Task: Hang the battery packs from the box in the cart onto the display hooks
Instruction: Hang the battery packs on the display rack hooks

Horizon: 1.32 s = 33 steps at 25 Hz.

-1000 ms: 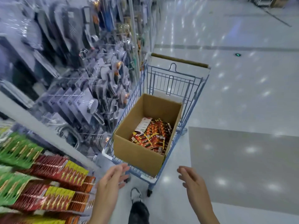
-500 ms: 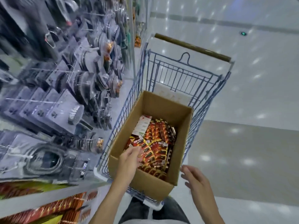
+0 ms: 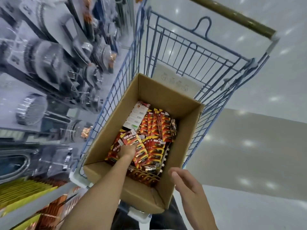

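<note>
On your right, a glossy pale grey-white shop floor (image 3: 249,208) runs out, dotted with soft white reflections of overhead lights (image 3: 272,98). A darker grey rectangular floor patch (image 3: 265,160) lies within it, also catching light spots. On your left, a tall, blurred store rack of grey packaged hardware (image 3: 41,63) stands above a slanting grey shelf edge (image 3: 33,203).

a glossy pale floor (image 3: 249,206) spreads on the right, dotted with light reflections, with a darker grey patch (image 3: 252,140) across it. on the left, blurred grey packaged goods (image 3: 41,53) hang in rows; below them sit yellow packs (image 3: 21,191) and orange packs (image 3: 54,211).
</note>
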{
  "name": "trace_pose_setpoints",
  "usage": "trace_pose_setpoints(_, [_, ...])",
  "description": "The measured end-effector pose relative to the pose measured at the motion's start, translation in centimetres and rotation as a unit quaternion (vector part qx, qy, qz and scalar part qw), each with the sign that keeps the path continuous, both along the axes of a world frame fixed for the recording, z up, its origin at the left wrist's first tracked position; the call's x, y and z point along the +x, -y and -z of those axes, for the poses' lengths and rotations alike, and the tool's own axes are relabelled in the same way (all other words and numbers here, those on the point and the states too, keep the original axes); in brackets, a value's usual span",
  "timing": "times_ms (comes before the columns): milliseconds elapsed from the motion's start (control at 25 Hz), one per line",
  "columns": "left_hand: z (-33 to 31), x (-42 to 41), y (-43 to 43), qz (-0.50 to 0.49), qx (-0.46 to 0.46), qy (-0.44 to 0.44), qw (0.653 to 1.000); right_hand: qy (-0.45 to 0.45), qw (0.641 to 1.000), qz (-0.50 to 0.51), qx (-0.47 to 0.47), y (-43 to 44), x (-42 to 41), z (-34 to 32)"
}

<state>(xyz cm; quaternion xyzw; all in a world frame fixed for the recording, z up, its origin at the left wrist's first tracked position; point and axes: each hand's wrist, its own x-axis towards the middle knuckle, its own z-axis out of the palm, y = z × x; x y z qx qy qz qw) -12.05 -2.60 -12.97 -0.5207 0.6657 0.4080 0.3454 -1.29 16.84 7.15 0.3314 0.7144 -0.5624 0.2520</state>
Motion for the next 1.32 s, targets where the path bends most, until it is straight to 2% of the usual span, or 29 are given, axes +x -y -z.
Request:
trace_pose_setpoints(240, [-0.6, 0.7, -3.0, 0.032, -0.081, 0.004, 0.996, 0.045, 0.998, -0.033, -0.019, 0.2, -1.4, 1.0])
trace_pose_setpoints(440, [-1.2, 0.8, -3.6, 0.001, -0.065, -0.091, 0.994, 0.032, 0.998, -0.041, -0.023, -1.0, -2.0, 0.8])
trace_pose_setpoints(520, [-3.0, 0.8, -2.5, -0.025, -0.029, -0.133, 0.99, 0.021, 0.999, -0.041, -0.019, -1.7, -2.6, 0.5])
trace_pose_setpoints(600, [-5.9, 1.1, -1.0, -0.059, 0.046, -0.17, 0.982, 0.014, 0.999, -0.042, -0.012, -2.3, -3.2, 0.6])
trace_pose_setpoints(760, [-13.3, 2.4, 2.4, -0.099, 0.179, -0.237, 0.95, 0.002, 0.998, -0.068, 0.006, -2.6, -4.8, 2.2])
trace_pose_setpoints(960, [-18.1, 6.1, 6.3, -0.146, 0.216, -0.292, 0.92, 0.034, 0.992, -0.118, 0.0, -0.7, -7.5, 6.4])
trace_pose_setpoints(1120, [-19.7, 8.8, 8.2, -0.192, 0.203, -0.314, 0.907, 0.055, 0.975, -0.217, 0.006, 2.3, -8.9, 10.2])
trace_pose_setpoints(1240, [-19.8, 9.7, 8.8, -0.207, 0.184, -0.314, 0.908, 0.099, 0.933, -0.347, 0.002, 5.0, -8.9, 13.2])
trace_pose_setpoints(1320, [-19.6, 9.8, 8.9, -0.223, 0.176, -0.312, 0.906, 0.097, 0.91, -0.402, 0.022, 7.0, -8.8, 15.3])
